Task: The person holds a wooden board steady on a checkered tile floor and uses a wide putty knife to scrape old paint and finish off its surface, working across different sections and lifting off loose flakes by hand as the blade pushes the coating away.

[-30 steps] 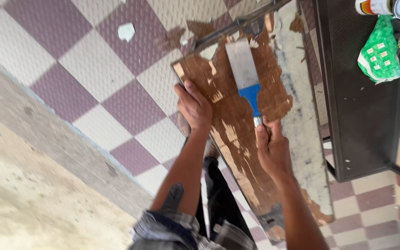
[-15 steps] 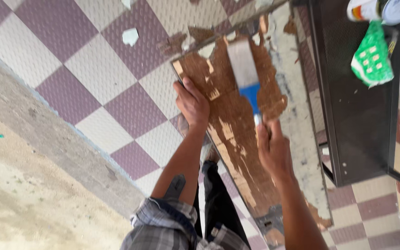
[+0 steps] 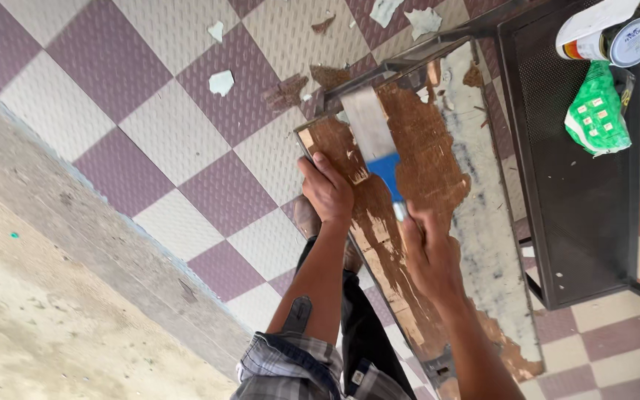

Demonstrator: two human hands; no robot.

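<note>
Hiding scraper [image 3: 374,141] handle: right hand [image 3: 431,255].

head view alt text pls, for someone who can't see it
A person's right hand pushes a blue-handled scraper along a worn board, stripping its pale coating to bare brown, while the left hand grips the board's edge. Below is a purple and cream checkered floor dotted with flakes; a dark metal table at right holds a can and a green packet.

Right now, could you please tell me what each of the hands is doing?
Left hand: closed on the edge of the board.
Right hand: closed on the scraper.
</note>
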